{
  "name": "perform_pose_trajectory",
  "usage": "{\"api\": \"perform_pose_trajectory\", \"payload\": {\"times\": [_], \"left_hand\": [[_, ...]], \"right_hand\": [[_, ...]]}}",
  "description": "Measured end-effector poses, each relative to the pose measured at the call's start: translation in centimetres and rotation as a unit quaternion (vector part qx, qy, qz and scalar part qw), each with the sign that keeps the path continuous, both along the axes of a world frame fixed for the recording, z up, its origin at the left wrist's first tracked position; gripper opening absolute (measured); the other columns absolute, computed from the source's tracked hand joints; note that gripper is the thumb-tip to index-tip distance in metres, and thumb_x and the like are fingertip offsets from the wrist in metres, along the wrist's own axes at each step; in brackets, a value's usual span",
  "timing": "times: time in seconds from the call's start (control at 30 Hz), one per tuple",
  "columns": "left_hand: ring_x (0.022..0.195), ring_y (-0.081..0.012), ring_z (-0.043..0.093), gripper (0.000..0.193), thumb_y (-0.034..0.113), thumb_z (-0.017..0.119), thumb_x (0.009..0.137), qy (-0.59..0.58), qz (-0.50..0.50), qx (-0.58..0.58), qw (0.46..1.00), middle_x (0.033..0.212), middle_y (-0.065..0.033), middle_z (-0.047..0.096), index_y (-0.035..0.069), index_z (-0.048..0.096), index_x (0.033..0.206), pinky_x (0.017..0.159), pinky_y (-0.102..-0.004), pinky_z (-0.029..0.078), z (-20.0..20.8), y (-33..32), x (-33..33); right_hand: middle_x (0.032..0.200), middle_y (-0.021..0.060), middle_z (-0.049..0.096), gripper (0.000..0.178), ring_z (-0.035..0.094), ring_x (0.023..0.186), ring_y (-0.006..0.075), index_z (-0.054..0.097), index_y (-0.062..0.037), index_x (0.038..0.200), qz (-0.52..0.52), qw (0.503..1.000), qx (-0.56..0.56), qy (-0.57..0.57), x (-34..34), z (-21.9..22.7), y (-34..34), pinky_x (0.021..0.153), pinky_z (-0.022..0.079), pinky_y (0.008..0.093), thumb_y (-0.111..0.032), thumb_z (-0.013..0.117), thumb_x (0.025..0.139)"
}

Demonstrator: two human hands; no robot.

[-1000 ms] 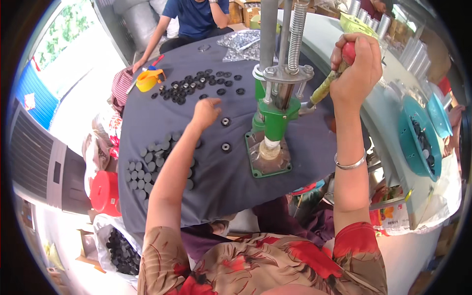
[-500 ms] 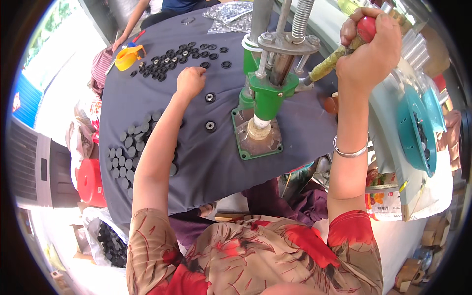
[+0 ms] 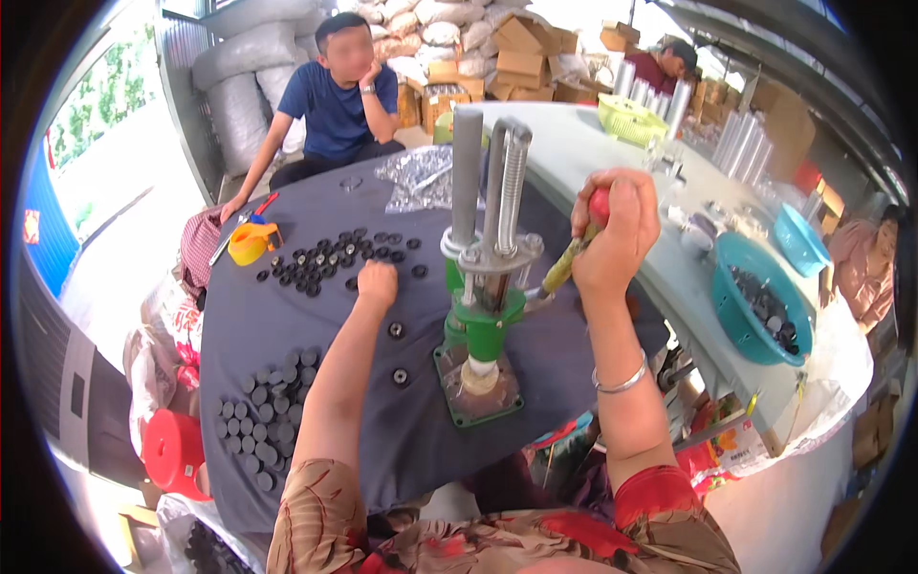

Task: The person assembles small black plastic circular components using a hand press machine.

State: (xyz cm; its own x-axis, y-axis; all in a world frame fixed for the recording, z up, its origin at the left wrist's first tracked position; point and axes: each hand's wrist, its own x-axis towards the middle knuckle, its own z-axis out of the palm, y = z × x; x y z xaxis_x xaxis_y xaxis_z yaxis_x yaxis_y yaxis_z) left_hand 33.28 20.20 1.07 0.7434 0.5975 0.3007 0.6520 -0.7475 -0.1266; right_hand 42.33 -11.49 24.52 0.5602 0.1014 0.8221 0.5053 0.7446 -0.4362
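Note:
My right hand (image 3: pixel 620 230) is wrapped round the red-knobbed end of a lever (image 3: pixel 559 273), which runs to a green hand press (image 3: pixel 483 325). Under the press's white tip, a pale round block sits on a green-edged base plate (image 3: pixel 497 404). My left hand (image 3: pixel 378 283) is closed over the right edge of a spread of black rings (image 3: pixel 311 270); whatever its fingers hold is hidden. Between that hand and the press, two black rings with metal centres (image 3: pixel 396 330) lie apart. Grey-black discs (image 3: pixel 256 428) are heaped left of my left forearm.
A yellow tape roll (image 3: pixel 251 244) lies at the table's far left, near a seated person's hand. Clear plastic bags (image 3: pixel 418 177) lie behind the press. On the pale side table (image 3: pixel 564 153) at right stand a teal basin (image 3: pixel 755 316) of dark parts and a yellow-green basket (image 3: pixel 631 120).
The view has tilted up, so seated people and stacked sacks now show. My left hand's fingers have curled in over the rings. My right hand keeps its grip on the lever.

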Motion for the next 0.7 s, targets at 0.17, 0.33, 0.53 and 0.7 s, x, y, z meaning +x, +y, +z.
{"api": "perform_pose_trajectory", "payload": {"times": [0.17,0.33,0.53,0.7], "left_hand": [[0.090,-0.0336,0.067,0.013,0.012,0.062,0.072,-0.061,-0.002,-0.081,0.995,0.087,-0.0176,0.069,0.007,0.070,0.080,0.081,-0.0422,0.054,-0.1,1.6,-0.1],[0.089,-0.0351,0.065,0.019,0.013,0.066,0.067,-0.072,-0.002,-0.150,0.986,0.088,-0.0181,0.068,0.005,0.068,0.084,0.082,-0.0441,0.052,-0.2,1.9,-2.0],[0.082,-0.0359,0.062,0.006,-0.001,0.057,0.074,-0.159,-0.117,-0.008,0.980,0.088,-0.0147,0.059,0.005,0.057,0.076,0.070,-0.0461,0.051,-0.9,-0.9,-4.8],[0.087,-0.0361,0.060,0.014,0.000,0.059,0.071,-0.132,-0.139,0.000,0.981,0.090,-0.0155,0.059,0.005,0.063,0.084,0.075,-0.0459,0.051,-2.0,-1.3,-7.8]], "right_hand": [[0.071,0.0077,0.056,0.017,0.045,0.050,0.0074,0.053,-0.0003,0.089,0.009,1.000,0.006,0.010,0.6,0.2,0.5,0.044,0.037,0.0223,-0.014,0.047,0.097],[0.071,0.0068,0.056,0.016,0.046,0.050,0.0066,0.054,-0.0007,0.089,0.030,0.999,0.019,0.012,0.8,-0.1,0.9,0.045,0.037,0.0217,-0.014,0.050,0.097],[0.073,0.0088,0.059,0.023,0.047,0.049,0.0107,0.055,-0.0016,0.089,-0.005,1.000,-0.001,-0.023,1.1,-0.2,0.4,0.044,0.037,0.0244,-0.023,0.048,0.097],[0.072,0.0084,0.058,0.024,0.048,0.049,0.0107,0.055,-0.0019,0.088,0.012,1.000,-0.001,-0.022,0.6,-0.3,0.8,0.044,0.037,0.0246,-0.023,0.049,0.096]]}}
